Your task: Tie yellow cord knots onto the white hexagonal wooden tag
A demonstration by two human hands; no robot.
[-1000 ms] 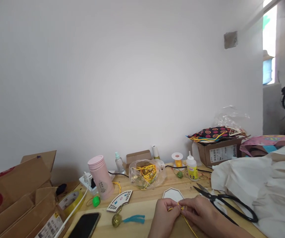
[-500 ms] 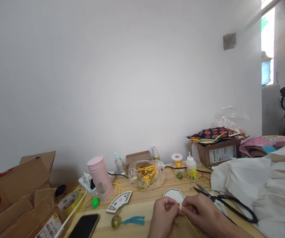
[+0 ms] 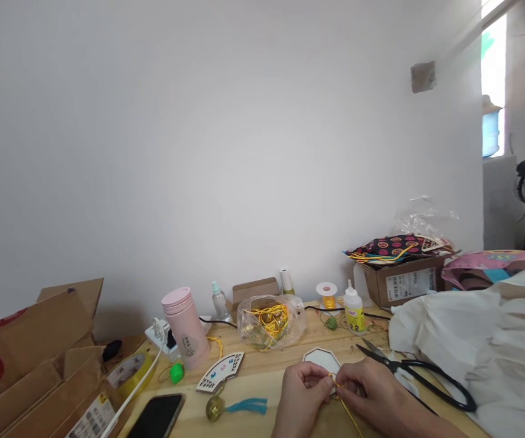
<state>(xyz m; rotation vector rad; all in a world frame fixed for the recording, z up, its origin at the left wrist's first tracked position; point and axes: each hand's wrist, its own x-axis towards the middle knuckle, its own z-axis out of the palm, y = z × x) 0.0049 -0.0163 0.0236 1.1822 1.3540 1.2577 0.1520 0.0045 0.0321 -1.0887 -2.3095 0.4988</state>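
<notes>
My left hand and my right hand meet at the bottom middle of the view, fingertips pinched together on a thin yellow cord that trails down towards me. A small white bit shows between the fingertips. Just behind the hands lies a white octagonal piece on the wooden table. Black scissors lie to the right of my right hand.
A pink flask, a clear bag of yellow cord, a glue bottle, a spool, a fan-shaped wooden piece, a teal tassel charm, a phone, cardboard boxes and white cloth crowd the table.
The hands stay pinched on the yellow cord with only small finger shifts. The view has barely moved.
</notes>
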